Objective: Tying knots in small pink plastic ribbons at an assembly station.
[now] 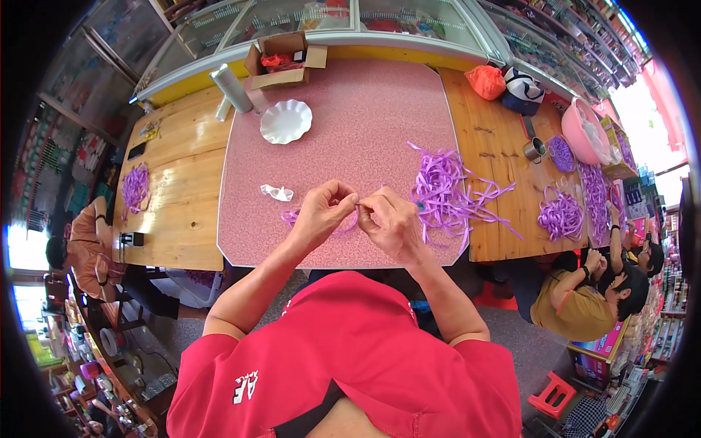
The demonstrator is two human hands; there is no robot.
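Above the near part of the pink speckled tabletop point(350, 139), my left hand point(322, 213) and my right hand point(392, 221) meet fingertip to fingertip. Both are closed in a pinch on a thin purple ribbon point(349, 225). Its loop shows below and between the hands; the exact spot they grip is hidden by the fingers. Another bit of purple ribbon shows left of my left hand. Beyond that hand lies a small crumpled white piece point(277, 193). A large loose heap of purple ribbons point(440, 191) spreads just right of my right hand, over the tabletop's edge.
Farther off stand a white scalloped dish point(286, 122), an open cardboard box point(283, 73) and an upright roll point(231, 87). Wooden tables point(179, 190) flank the pink top. On the right are a metal cup point(534, 150), a pink basin point(584, 131) and more ribbons point(561, 215). People sit at both sides.
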